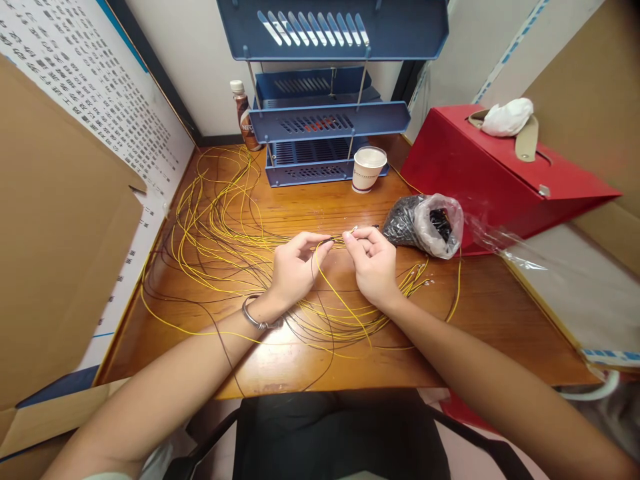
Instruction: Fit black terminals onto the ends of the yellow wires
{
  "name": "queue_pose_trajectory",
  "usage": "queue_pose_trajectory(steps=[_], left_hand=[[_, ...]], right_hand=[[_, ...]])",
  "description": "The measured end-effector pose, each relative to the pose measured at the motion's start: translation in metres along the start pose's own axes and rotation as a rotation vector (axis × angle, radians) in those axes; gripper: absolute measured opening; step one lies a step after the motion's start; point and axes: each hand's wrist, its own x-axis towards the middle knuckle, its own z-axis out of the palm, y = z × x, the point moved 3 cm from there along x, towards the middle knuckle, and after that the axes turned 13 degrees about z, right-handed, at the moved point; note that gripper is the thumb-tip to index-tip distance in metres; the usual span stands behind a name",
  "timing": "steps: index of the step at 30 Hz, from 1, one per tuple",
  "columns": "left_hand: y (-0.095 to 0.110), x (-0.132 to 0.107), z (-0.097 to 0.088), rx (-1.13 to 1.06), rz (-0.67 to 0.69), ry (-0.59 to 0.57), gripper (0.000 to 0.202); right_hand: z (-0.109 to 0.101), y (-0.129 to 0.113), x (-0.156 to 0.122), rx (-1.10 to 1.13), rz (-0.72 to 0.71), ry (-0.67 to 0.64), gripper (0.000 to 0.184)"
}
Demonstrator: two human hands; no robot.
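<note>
My left hand is closed in a pinch on a thin wire, with a short black piece showing at its fingertips. Opposite it, my right hand pinches a wire end close to a small whitish tip. The fingers of the two hands are a short way apart. Beneath and around them lies a loose bundle of yellow and dark wires, looped out to the left. Several wire ends with small pale tips lie just right of my right hand. An open clear plastic bag holding small black pieces is beside that hand.
Behind my hands stands a blue tiered tray rack, with a brown bottle at its left and a paper cup at its front right. A red box stands right. Cardboard borders the wooden table.
</note>
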Motion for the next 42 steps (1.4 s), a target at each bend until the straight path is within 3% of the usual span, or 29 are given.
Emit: queue_pose_trajectory(steps=[19,25,42], left_hand=[[0.0047,0.0006,0.0008,0.011,0.069,-0.009,0.015],[0.0027,-0.0006,0.0012,-0.002,0.022,-0.020,0.021],[0.0024,-0.0003,0.0004,-0.013,0.038,-0.013,0.016]], right_hand=[[0.0035,0.0037,-0.0007,-0.030,0.011,-0.052,0.033],[0.0033,0.0060,0.0008,-0.034,0.029,-0.094,0.034],[0.0000,-0.0024,-0.0014,0.000,0.028,-0.067,0.029]])
